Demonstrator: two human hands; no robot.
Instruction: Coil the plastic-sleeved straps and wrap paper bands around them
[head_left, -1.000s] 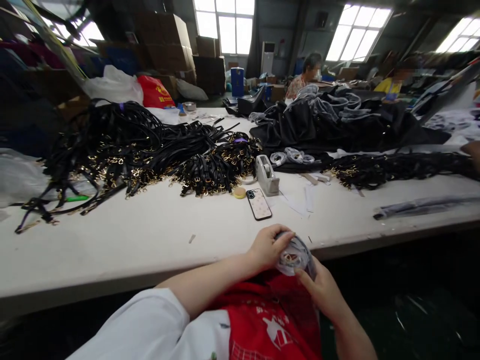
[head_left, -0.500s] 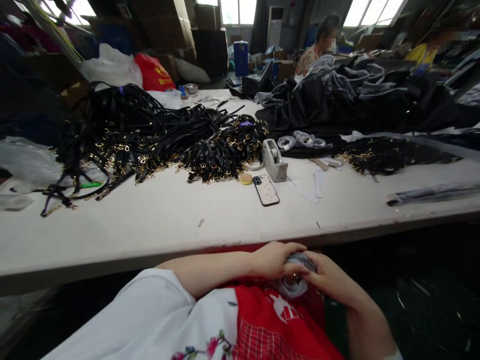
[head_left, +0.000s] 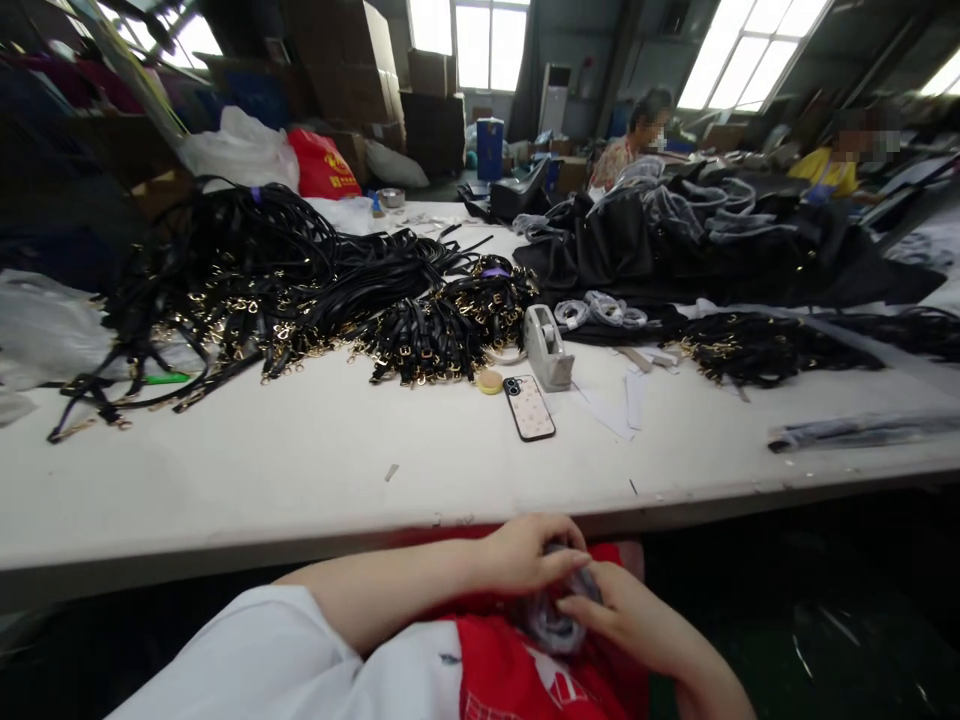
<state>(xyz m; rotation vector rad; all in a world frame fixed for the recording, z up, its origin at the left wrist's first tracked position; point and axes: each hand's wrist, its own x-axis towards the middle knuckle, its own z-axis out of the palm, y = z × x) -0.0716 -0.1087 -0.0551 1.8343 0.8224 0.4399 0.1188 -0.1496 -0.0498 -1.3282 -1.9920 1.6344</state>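
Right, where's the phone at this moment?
In the head view, the phone lies just right of centre on the white table, in front of the grey tape dispenser, with a yellow disc by its upper left corner.

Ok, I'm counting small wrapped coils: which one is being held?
The grey wrapped coil between the left hand and right hand; the other small coils lie on the far side of the tape dispenser.

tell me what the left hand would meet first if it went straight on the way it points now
Beyond the wrapped coil it holds, the left hand would probably meet the right hand first, close by; the depth between them is unclear.
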